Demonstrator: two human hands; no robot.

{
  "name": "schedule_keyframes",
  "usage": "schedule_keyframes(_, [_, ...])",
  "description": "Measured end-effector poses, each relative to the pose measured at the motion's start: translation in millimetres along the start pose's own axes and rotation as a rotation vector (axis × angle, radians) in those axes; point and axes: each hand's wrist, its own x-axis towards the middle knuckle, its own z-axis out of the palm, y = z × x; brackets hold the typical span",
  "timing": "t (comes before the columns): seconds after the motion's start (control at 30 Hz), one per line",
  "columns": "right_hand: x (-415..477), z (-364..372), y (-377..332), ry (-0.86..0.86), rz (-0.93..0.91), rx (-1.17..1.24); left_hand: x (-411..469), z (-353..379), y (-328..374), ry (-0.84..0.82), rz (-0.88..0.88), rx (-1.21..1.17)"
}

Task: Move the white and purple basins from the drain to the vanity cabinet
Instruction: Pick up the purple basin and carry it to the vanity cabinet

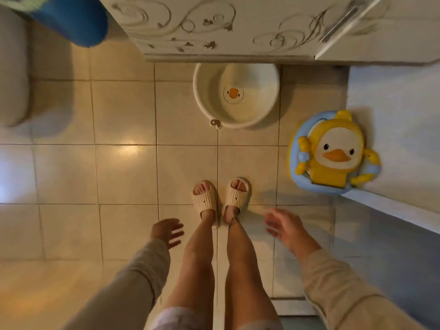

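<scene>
1. On the tiled floor, right against the foot of the vanity cabinet (214, 25), the white basin (209, 91) is being seen upright, with a duck emblem at its bottom and a small hanging tab on the near rim.
2. No purple basin is being shown in view.
3. Both hands are being held low and well apart from the basin, which lies straight ahead beyond the slippered feet.
4. The left hand (167, 232) and the right hand (284, 226) are being kept spread and empty, neither judged clearly nearer.

White basin (235, 95) (upright) beneath cabinet (214, 27)
</scene>
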Motion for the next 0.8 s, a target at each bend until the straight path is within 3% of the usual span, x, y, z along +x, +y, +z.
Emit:
schedule_keyframes(0.1, [-68.5, -27.0, 31.1, 0.011, -0.048, -0.157, -57.0, -11.3, -29.3, -0.085, 0.037, 0.240])
schedule_keyframes(0.2, [-122.1, -41.2, 40.8, 0.012, -0.101, -0.334, -101.8, -22.0, -41.1, -0.104, 0.202, 0.537])
schedule_keyframes(0.3, [-157.2, -49.8, 27.1, 0.026, -0.158, -0.401, -140.4, -34.5, -35.0, -0.125, 0.274, 0.568])
schedule_keyframes(0.5, [-185.2, -61.8, -9.0, 0.021, -0.271, -0.570, -196.0, -65.2, -15.2, -0.139, 0.328, 0.261])
schedule_keyframes(0.67, [-187.5, -81.3, -44.3, -0.021, -0.262, -0.838, -216.4, -102.8, -22.8, 0.021, 0.420, -0.003])
schedule_keyframes(0.8, [-180.3, -81.3, -93.6, -0.029, -0.308, -1.093, -222.6, -115.8, -73.4, 0.125, 0.392, -0.344])
